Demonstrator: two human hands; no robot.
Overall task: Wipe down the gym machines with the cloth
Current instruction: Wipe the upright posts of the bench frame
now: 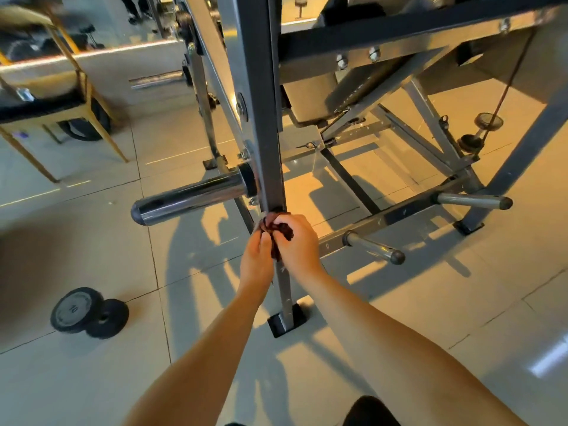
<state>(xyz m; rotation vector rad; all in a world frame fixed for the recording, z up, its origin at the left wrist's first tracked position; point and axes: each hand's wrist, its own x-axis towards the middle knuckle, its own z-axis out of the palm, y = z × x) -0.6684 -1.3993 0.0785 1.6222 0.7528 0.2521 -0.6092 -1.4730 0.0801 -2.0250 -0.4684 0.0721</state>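
Left hand (256,259) and right hand (296,244) grip the cloth (278,227) round the post (267,149), low down. Judged early: rest of frame (399,213) outstanding

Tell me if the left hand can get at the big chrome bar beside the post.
Probably yes. The bar juts from the post on the left hand's side, just above it, nothing between. That hand would first have to loosen its grip on the cloth.

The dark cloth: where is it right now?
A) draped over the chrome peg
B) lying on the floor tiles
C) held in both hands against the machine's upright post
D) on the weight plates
C: the left hand and right hand both grip the cloth at the upright post.
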